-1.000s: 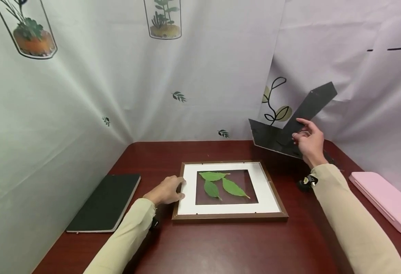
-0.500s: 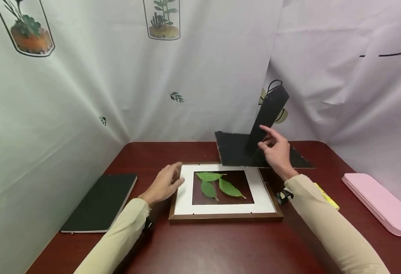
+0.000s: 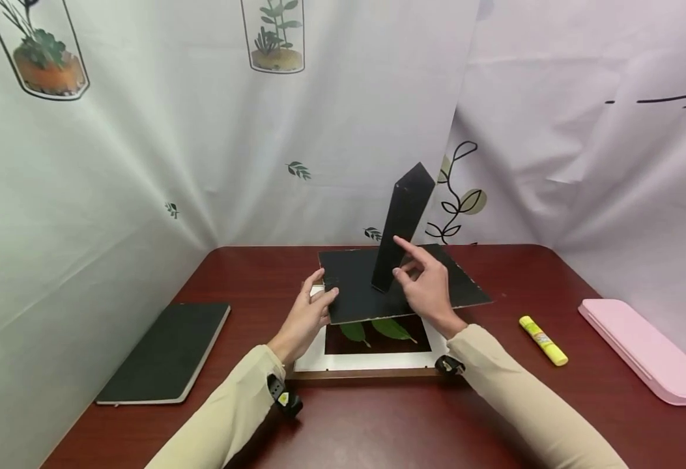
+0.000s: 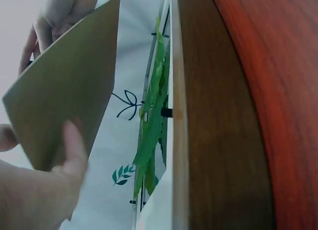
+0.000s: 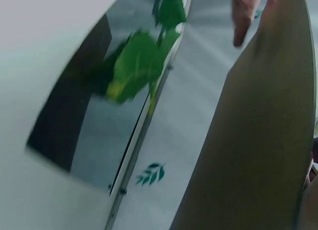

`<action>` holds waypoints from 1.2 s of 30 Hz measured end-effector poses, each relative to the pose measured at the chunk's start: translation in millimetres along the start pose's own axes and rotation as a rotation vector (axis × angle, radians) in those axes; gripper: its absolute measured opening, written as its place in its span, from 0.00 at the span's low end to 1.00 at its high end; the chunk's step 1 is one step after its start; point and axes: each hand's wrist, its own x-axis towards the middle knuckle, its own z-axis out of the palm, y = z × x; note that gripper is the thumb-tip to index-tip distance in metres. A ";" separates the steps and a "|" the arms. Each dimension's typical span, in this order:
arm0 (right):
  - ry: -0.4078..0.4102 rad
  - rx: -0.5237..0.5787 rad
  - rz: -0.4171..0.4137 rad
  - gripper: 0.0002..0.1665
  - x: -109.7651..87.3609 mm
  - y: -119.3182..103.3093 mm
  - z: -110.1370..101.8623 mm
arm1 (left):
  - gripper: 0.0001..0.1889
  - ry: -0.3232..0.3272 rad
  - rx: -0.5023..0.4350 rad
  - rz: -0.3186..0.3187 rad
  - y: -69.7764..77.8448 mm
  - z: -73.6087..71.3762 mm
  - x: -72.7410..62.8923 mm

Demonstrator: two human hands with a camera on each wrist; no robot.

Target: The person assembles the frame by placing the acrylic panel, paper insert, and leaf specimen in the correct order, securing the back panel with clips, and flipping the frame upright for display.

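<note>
A black picture frame backing board [image 3: 347, 296], with its easel leg [image 3: 402, 218] folded out upright, hangs tilted over the frame. My right hand [image 3: 427, 288] pinches that leg between thumb and fingers. At the board's left edge my left hand [image 3: 298, 324] holds on, one finger against the brown underside [image 4: 69, 81] and the thumb on the black side. Below lies the brown wooden picture frame [image 3: 366, 375] with a white mat [image 3: 343, 361] and green leaves [image 3: 393, 328] in its window. The board hides the frame's far part in the head view.
A black notebook [image 3: 163, 352] lies on the dark red table [image 3: 372, 430] at the left. On the right are a yellow glue stick [image 3: 543, 340] and a pink case [image 3: 650, 348]. White printed cloth [image 3: 343, 130] hangs behind and along the sides.
My right hand has carried the backing board leftward from the far right until it overlaps the frame. My left hand has let go of the frame's left side and come to the board's edge.
</note>
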 end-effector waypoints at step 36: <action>-0.768 -0.054 0.372 0.45 27.4 85.5 -80.7 | 0.37 -0.015 -0.100 -0.024 -4.1 -39.9 -21.2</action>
